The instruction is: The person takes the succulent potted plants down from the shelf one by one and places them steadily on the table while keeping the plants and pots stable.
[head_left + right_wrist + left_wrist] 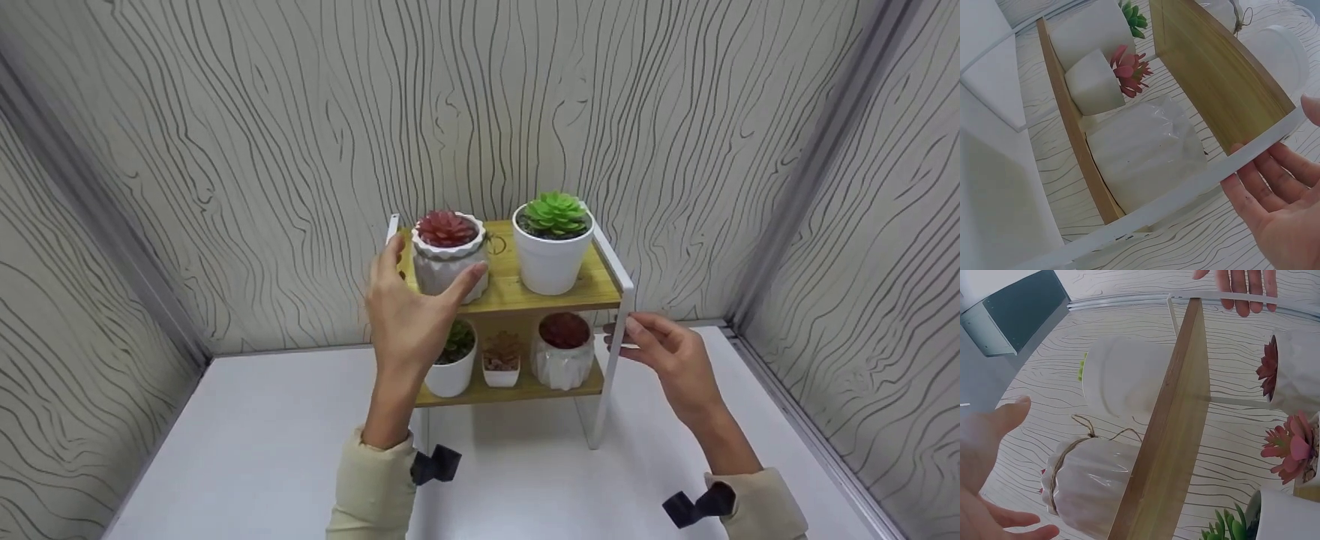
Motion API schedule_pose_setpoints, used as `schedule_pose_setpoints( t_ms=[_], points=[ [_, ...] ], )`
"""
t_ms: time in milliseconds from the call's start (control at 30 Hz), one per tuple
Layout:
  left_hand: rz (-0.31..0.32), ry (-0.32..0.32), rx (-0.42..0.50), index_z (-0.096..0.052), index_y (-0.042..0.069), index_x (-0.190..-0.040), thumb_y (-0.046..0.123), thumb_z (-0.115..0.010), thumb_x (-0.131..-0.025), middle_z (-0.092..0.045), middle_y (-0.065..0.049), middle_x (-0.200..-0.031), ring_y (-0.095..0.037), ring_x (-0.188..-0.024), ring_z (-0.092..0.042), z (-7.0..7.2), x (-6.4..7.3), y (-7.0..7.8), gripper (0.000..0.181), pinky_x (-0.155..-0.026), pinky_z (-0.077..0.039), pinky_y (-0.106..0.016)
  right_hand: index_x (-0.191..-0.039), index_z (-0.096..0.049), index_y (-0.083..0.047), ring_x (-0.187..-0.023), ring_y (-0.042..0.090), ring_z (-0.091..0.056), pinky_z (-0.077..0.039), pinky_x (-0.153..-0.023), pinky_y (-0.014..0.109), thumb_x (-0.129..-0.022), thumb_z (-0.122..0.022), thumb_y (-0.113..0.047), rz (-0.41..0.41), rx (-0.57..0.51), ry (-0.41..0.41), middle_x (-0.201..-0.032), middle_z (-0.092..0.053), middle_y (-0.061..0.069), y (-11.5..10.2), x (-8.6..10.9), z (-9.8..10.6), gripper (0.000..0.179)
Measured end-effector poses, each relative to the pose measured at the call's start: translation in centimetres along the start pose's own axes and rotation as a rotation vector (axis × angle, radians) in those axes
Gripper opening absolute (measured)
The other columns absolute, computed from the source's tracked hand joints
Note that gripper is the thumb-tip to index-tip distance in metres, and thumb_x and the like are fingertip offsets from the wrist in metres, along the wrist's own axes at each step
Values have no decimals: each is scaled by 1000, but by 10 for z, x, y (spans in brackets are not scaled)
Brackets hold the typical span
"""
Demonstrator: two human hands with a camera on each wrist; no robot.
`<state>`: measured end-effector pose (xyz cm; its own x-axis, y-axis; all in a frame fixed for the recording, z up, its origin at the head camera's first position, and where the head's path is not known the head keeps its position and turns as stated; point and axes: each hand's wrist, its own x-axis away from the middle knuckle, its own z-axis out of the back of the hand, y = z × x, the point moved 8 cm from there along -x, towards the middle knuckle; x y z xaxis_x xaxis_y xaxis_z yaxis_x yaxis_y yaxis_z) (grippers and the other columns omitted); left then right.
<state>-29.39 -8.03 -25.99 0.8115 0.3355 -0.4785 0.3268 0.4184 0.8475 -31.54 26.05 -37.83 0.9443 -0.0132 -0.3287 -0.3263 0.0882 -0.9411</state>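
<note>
A two-tier plant shelf (525, 306) with wooden boards and a white frame stands before me. On its top board sits a scalloped white pot with a red succulent (448, 259), twine tied round its neck. My left hand (409, 315) spreads its thumb and fingers about this pot; the left wrist view shows a gap between them. A white pot with a green succulent (553, 251) stands to the right on the same board. At the shelf's right side, my right hand (679, 360) touches the white frame (1185, 191) with fairly straight fingers (1266, 191), its thumb apart.
The lower board carries a white pot with a green plant (452, 367), a small pot with a pink succulent (501, 364) and a white pot with a dark red succulent (564, 356). Wood-grain-patterned walls (487, 97) enclose the white table (277, 442) at the back and sides.
</note>
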Motion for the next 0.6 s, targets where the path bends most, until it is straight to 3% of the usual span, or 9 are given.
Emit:
schedule_pose_setpoints(
  t_ms=[267,433,600],
  points=[
    [53,-42,-40,-44,1,-156,46,-96,-73,-51,-22,-155,-38,-146,-50,-6,-4,0,108,-119,-42,-57,-124,-66,11,-105,21,-76,-63,-89,28,-108,-60,-15,-17,16,30,-110,-77,12,-3,0,-1,31],
    [82,-26,-47,-39,-2,-158,46,-97,-71,-47,-25,-156,-42,-147,-47,-9,-5,-1,115,-120,-41,-60,-123,-68,11,-103,20,-76,-63,-88,28,-108,-60,-17,-35,5,54,-106,-78,9,-1,-1,0,33],
    [66,11,-33,-34,2,-162,46,-97,-71,-44,-25,-158,-42,-149,-44,-14,-5,-1,120,-121,-40,-59,-121,-70,11,-99,16,-76,-64,-86,28,-108,-60,-19,-40,8,85,-100,-79,3,1,-3,-1,34]
  ],
)
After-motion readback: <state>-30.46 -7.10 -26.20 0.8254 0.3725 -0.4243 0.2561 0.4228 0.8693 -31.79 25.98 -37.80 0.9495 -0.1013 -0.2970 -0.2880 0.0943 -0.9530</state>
